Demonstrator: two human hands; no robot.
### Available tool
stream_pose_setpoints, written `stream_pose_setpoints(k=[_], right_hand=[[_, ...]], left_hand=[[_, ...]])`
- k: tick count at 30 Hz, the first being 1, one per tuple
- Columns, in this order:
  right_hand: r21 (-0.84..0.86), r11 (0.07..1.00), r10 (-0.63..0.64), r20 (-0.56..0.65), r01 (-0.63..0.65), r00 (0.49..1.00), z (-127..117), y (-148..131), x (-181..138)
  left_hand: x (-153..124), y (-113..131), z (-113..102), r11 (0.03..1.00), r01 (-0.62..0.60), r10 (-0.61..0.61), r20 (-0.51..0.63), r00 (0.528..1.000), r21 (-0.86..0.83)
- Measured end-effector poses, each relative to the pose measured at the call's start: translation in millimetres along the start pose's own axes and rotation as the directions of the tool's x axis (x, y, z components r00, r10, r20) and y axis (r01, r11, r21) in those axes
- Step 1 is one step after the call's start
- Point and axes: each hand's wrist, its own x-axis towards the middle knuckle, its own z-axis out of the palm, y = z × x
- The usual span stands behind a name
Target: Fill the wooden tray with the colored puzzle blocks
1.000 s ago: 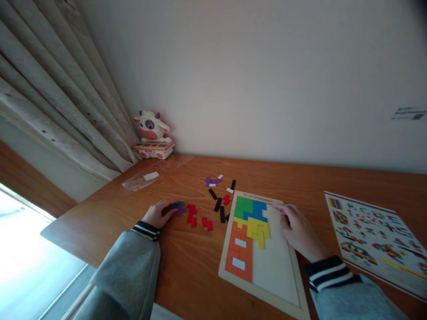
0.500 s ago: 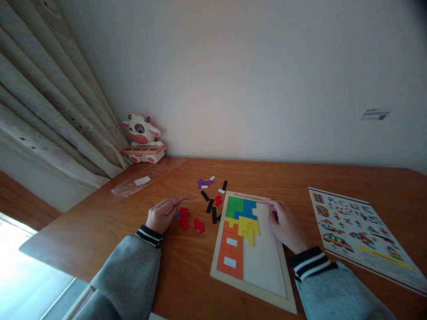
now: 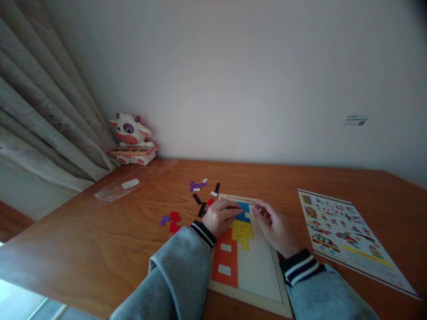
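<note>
A shallow wooden puzzle tray (image 3: 253,303) lies in front of me, partly filled with flat blocky pieces. Orange pieces (image 3: 230,249) with white inserts run down its left side, yellow pieces (image 3: 242,230) sit above and right of them, and blue pieces (image 3: 247,207) lie near the top. My left hand (image 3: 218,216) reaches over the tray's upper left, fingers pinched on a thin puzzle piece seen nearly edge-on; its colour is unclear. It covers the green pieces. Close by at the upper right, my right hand (image 3: 274,226) has thumb and fingertips together; anything between them is hidden.
Left of the tray lie loose red pieces (image 3: 174,216), black strips (image 3: 196,198) and purple pieces (image 3: 196,186). A printed pattern sheet (image 3: 350,240) is on the right. Farther back are a clear plastic bag (image 3: 115,193) and a cow toy with a keyboard (image 3: 133,140).
My left hand has moved right from beside the loose red pieces to above the tray, carrying the thin piece. My right hand stays at the tray's upper right. The view has shifted slightly.
</note>
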Motion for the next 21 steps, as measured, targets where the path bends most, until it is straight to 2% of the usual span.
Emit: stream_pose_setpoints(k=[4,11,14,18,21], right_hand=[[0.023,0.998,-0.057,0.081,0.055,0.995,1.3,-7.4,-0.9],[0.072,0.997,-0.021,0.166,0.009,0.986,2.0,-8.6,-2.3],[0.067,0.997,0.019,0.139,-0.028,0.990,1.1,-3.7,-1.1],[-0.013,0.989,0.146,0.033,-0.146,0.989,-3.1,8.3,2.4],[-0.039,0.982,0.185,0.027,-0.184,0.982,-4.9,15.8,3.3]], left_hand=[[-0.9,1.0,6.7,0.995,0.001,0.006,0.078,0.997,-0.095],[-2.6,2.8,5.8,0.995,0.035,-0.030,0.052,0.998,-0.097],[-1.7,4.9,5.6,0.997,0.051,-0.045,0.081,0.996,-0.066],[-2.7,7.3,5.3,0.991,0.124,-0.129,0.189,0.973,0.040],[-4.5,6.9,5.8,0.986,0.153,-0.164,0.241,0.957,0.065]])
